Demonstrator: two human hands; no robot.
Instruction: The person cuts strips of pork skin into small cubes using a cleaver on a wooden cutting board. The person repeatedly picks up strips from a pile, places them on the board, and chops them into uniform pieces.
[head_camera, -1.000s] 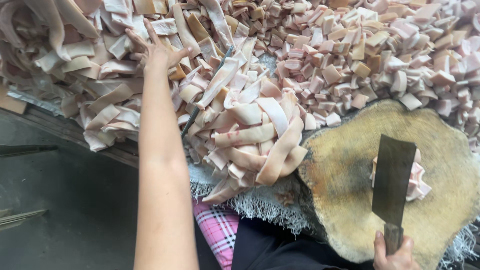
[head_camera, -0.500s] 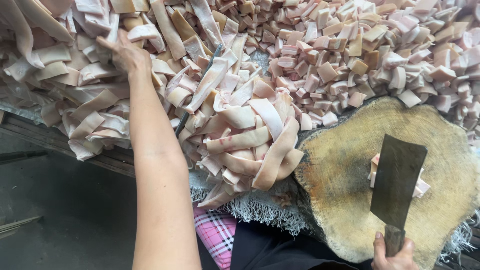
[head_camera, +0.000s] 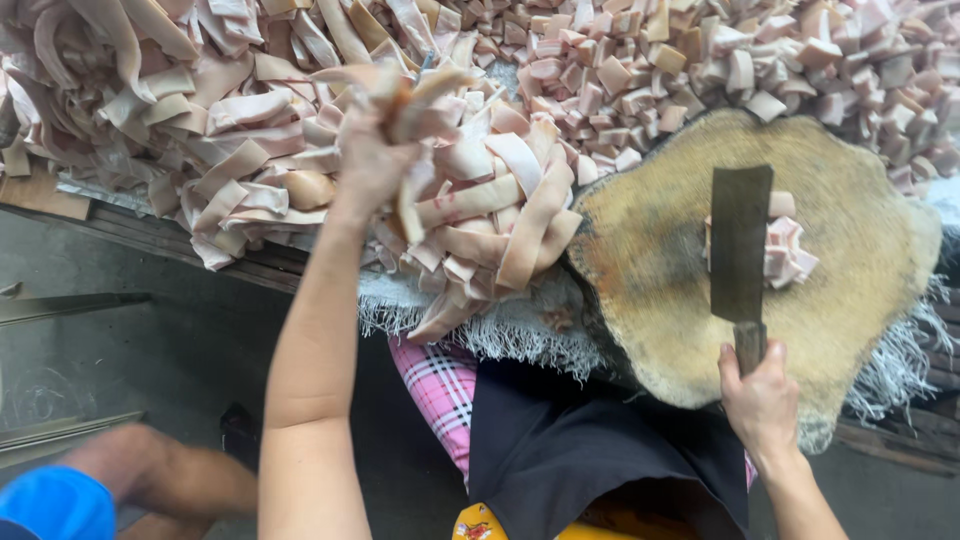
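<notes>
Since the earlier frames the left hand (head_camera: 372, 150) has come back from the far side of the heap toward the body and now rides above the near edge of the strips (head_camera: 490, 200), with several pale strips (head_camera: 425, 95) bunched in it. Its fingers are clamped on that bunch; the loose ends hang out to the right and droop over the heap. The cleaver (head_camera: 740, 245) has barely shifted.

Right hand (head_camera: 762, 400): fingers closed around the cleaver handle at the near rim of the block (head_camera: 650, 260). The blade stands with its long axis running away from the body, over the middle of the block, just left of a small cluster of cut pieces (head_camera: 785, 250) and partly covering it.

Governing relation: the held strips lie left of the block and slightly beyond it, with the draped heap between them and the wood. The left hand is the nearer hand to them by far; the right is well apart, occupied with the cleaver. The strips' long axis cannot be fixed, as they hang crumpled.

Elsewhere: diced pieces (head_camera: 700, 60) cover the counter beyond the block. A frayed white cloth (head_camera: 520, 330) hangs beneath. Another person's limb (head_camera: 160, 475) shows at lower left
</notes>
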